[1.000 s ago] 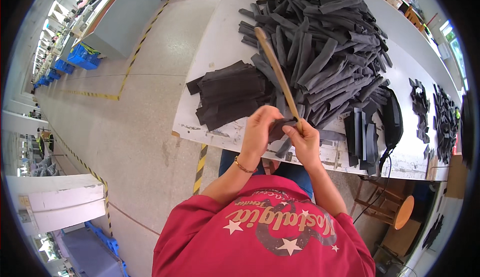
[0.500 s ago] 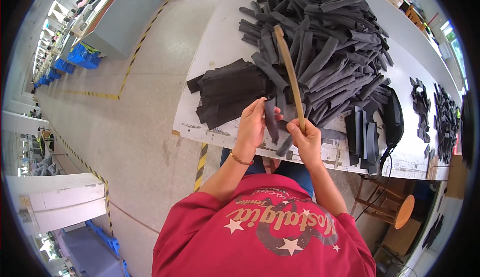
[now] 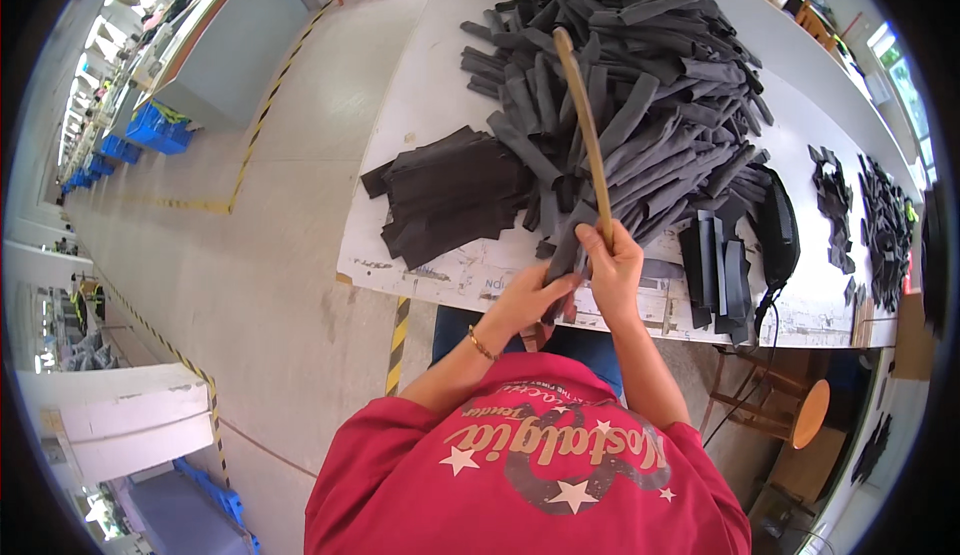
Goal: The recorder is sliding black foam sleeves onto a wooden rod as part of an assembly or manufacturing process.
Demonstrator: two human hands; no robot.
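My right hand (image 3: 615, 263) grips the lower end of a long, slightly bent wooden stick (image 3: 586, 120), which points up and away over the table. Close beside it, my left hand (image 3: 532, 298) is closed on a dark grey fabric tube (image 3: 566, 247). The tube stands along the left side of the stick's lower end; whether the stick is inside it I cannot tell. Beyond both hands lies a large heap of similar grey fabric tubes (image 3: 640, 105). To the left is a stack of flat, darker fabric pieces (image 3: 450, 190).
The white table (image 3: 400, 125) has a worn front edge close to my body. Right of my hands lie several dark strips (image 3: 712, 265) and a black padded item (image 3: 778, 227) with a cord. More dark pieces (image 3: 885, 235) lie far right. A wooden stool (image 3: 808, 415) stands below the table.
My left hand has moved right and toward my body, bringing the fabric tube against the stick beside my right hand. The right hand still grips the stick.
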